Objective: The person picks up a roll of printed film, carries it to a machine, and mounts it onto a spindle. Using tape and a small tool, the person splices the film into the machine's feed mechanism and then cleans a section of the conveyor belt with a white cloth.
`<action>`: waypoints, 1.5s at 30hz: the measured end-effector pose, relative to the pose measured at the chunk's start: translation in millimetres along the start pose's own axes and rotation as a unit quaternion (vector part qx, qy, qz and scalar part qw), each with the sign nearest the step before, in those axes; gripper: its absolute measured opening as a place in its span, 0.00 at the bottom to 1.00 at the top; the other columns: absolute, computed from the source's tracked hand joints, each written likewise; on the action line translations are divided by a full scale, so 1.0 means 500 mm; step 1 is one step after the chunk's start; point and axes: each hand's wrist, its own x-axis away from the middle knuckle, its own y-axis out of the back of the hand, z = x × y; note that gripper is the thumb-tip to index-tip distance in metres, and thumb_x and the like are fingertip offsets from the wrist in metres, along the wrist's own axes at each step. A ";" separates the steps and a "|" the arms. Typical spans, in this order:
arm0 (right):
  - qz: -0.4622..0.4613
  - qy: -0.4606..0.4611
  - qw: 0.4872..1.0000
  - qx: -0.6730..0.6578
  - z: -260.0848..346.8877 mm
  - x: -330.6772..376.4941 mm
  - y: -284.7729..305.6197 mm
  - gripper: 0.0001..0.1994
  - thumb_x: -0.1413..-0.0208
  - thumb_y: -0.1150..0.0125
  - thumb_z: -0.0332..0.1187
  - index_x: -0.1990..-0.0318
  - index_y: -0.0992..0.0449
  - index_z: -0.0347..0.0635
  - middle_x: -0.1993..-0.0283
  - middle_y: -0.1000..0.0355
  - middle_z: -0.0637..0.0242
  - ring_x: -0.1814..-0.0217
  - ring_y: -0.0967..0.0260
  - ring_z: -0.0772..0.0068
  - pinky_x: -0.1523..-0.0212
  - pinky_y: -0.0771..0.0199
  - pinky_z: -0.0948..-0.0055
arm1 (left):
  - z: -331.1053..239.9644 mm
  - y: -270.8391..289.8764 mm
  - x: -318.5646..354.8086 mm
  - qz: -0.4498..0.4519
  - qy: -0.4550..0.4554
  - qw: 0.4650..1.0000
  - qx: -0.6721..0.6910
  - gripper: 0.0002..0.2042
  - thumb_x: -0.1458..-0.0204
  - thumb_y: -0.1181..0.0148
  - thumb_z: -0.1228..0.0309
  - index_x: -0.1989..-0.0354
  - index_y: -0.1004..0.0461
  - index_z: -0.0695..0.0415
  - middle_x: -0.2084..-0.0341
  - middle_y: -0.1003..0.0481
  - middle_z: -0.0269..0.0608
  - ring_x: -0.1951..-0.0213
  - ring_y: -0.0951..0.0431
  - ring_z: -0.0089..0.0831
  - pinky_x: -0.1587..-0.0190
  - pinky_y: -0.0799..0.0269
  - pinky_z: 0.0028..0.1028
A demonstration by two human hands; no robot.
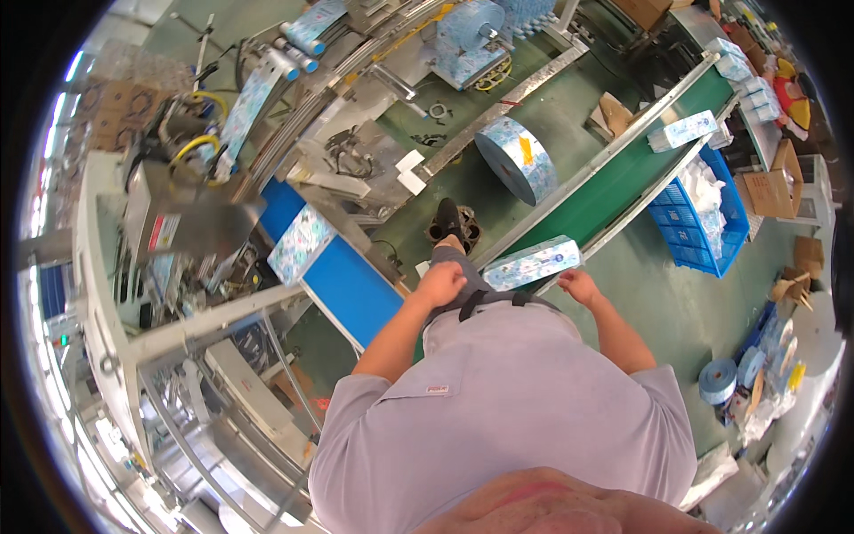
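My left hand (439, 285) rests by my thigh with its fingers curled and nothing in it. My right hand (579, 287) hangs just below a patterned blue-and-white pack (532, 263) that lies at the near end of the green conveyor belt (614, 191); whether the fingers touch the pack is unclear. A second similar pack (301, 243) sits on the blue belt (342, 285) to my left. A third pack (682, 131) lies farther up the green belt. My grey shirt fills the lower middle of the view.
A packaging machine (191, 205) with film rollers stands at the left. A big roll of printed film (516, 157) stands on the green floor ahead. A blue crate (707, 218) of white items sits right of the belt, with cardboard boxes (769, 191) and small film rolls (719, 381) farther right.
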 end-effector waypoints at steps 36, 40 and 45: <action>-0.082 -0.038 0.992 -0.093 0.291 -0.607 0.081 0.14 0.43 0.31 0.42 0.57 0.15 0.42 0.58 0.15 0.56 0.55 0.17 0.56 0.49 0.19 0.60 | 0.242 0.445 -0.715 0.042 -0.001 0.998 -0.044 0.10 0.38 0.37 0.70 0.51 0.20 0.59 0.55 0.17 0.51 0.52 0.16 0.49 0.48 0.20 0.42; -0.131 0.039 0.985 -0.103 0.256 -0.820 0.082 0.16 0.42 0.31 0.44 0.54 0.15 0.41 0.56 0.15 0.53 0.51 0.17 0.51 0.46 0.19 0.57 | 0.301 0.354 -0.867 -0.044 0.005 0.998 -0.043 0.08 0.39 0.36 0.73 0.53 0.20 0.61 0.58 0.18 0.51 0.56 0.16 0.49 0.50 0.20 0.41; -0.168 -0.048 0.958 -0.226 0.182 -0.793 0.080 0.16 0.42 0.32 0.43 0.54 0.15 0.41 0.56 0.15 0.52 0.52 0.18 0.49 0.46 0.19 0.57 | 0.177 0.339 -0.996 0.068 -0.130 0.985 -0.095 0.09 0.38 0.35 0.73 0.51 0.20 0.60 0.58 0.18 0.49 0.55 0.16 0.46 0.51 0.20 0.38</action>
